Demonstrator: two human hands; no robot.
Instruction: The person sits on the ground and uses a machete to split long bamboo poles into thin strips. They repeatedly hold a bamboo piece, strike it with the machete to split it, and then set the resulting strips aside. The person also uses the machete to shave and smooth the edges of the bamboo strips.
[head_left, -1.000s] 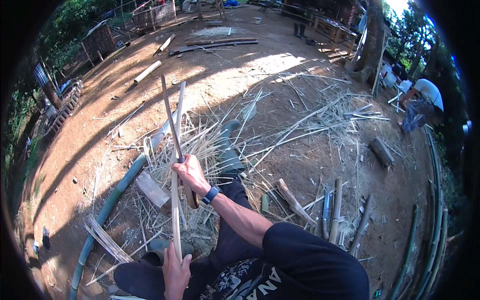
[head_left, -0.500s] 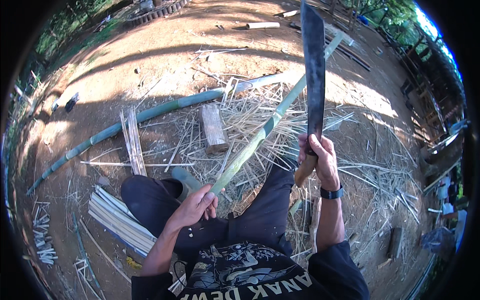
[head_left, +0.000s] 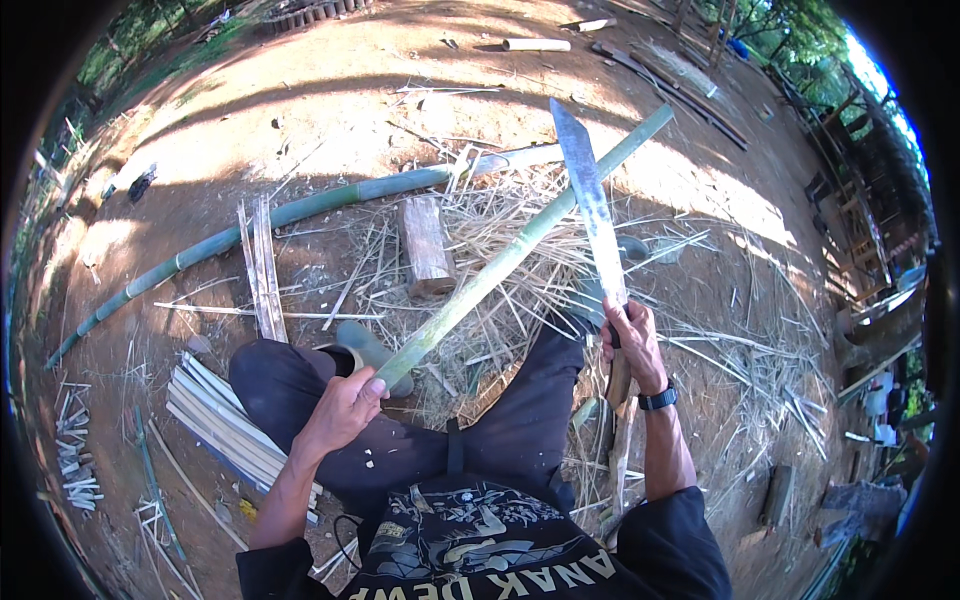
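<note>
My left hand (head_left: pixel 345 405) is closed round the near end of a green bamboo pole (head_left: pixel 490 271), which slants away to the far right. My right hand (head_left: pixel 633 345) grips the handle of a machete (head_left: pixel 588 188). Its broad blade points away from me and lies across the pole in view, near the pole's far part; whether the two touch I cannot tell. The handle's lower end shows below my fist. Beyond the pole, a short wooden block (head_left: pixel 425 243) stands amid a heap of thin shavings (head_left: pixel 515 225).
A longer bamboo pole (head_left: pixel 300 207) lies on the ground further off. Split bamboo strips (head_left: pixel 225 425) are stacked beside my left leg, and short pieces (head_left: pixel 80 450) lie at far left. More slivers (head_left: pixel 760 340) are scattered at right. A cut bamboo tube (head_left: pixel 537 45) lies far ahead.
The machete's blade has come down and tilted to the left, showing its bright face. My left hand and the pole's near end have moved slightly left; the pole has turned lower.
</note>
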